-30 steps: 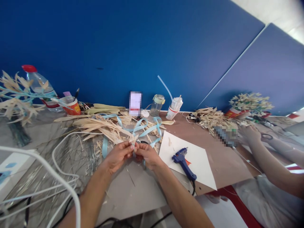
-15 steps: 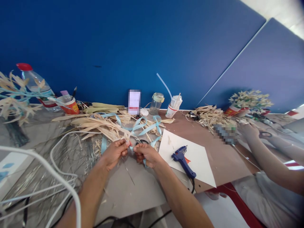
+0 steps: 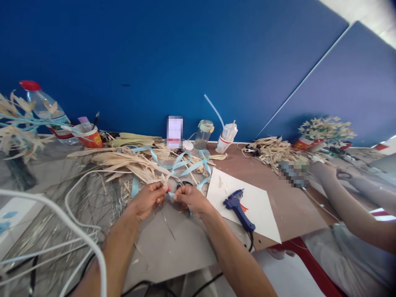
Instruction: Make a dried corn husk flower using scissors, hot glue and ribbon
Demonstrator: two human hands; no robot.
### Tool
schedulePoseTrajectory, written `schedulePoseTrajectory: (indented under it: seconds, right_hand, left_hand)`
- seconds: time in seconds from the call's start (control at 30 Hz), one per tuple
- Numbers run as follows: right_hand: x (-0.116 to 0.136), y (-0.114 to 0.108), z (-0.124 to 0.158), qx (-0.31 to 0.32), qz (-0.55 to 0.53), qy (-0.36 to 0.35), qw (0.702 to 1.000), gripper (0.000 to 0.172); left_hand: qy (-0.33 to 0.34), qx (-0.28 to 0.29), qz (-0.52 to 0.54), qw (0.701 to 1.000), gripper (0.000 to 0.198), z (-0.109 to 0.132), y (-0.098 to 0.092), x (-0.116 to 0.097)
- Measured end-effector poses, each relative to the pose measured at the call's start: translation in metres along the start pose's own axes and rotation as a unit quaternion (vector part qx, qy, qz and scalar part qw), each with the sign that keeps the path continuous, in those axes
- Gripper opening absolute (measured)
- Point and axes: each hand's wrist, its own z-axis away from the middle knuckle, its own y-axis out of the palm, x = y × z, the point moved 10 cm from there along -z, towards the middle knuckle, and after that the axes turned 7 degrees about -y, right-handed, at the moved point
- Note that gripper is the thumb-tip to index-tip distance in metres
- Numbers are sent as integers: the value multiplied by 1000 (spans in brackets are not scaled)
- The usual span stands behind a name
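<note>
My left hand (image 3: pixel 150 199) is closed in a pinch on a thin wire stem (image 3: pixel 168 225). The stem slants down toward me, and a small pale dried-husk flower (image 3: pixel 162 179) shows just above the fingertips. My right hand (image 3: pixel 194 200) is closed on a light blue ribbon (image 3: pixel 171 194), which spans the short gap to the left fingertips. Beyond both hands, more of the pale blue ribbon (image 3: pixel 182 166) lies in loose loops over dried husk strips (image 3: pixel 123 163). Black scissor handles (image 3: pixel 186 183) show partly behind my right hand.
A blue glue gun (image 3: pixel 239 209) lies on white paper (image 3: pixel 262 206) to the right. Thin wires (image 3: pixel 89 206) and a white cable (image 3: pixel 89 235) spread at left. A phone (image 3: pixel 175 132), clear bottle (image 3: pixel 204 134) and cup (image 3: pixel 223 144) stand behind. Another person's arm (image 3: pixel 343 198) reaches in at right.
My right hand has shifted slightly, its fingers rolling around the ribbon close to the left fingertips. My left hand stays almost in place, with the wire still hanging below it.
</note>
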Motion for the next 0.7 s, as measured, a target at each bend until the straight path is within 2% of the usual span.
schedulePoseTrajectory:
  seconds: [0.2,0.33,0.53,0.7]
  right_hand:
    - [-2,0,-1,10,-1,1,1000,23]
    - [2,-1,-1,1,17,-22,1000,22]
    - [11,-3,-1,-24,60,-92,994,15]
    - [14,-2,-1,-4,70,-95,993,15]
  left_hand:
    - [-11,4,-11,1000,42,0,0,3]
    - [-24,16,-11,1000,38,0,4,3]
    - [9,-45,-6,999,40,-2,-4,-1]
    - [22,-69,-6,997,40,-2,-9,-5]
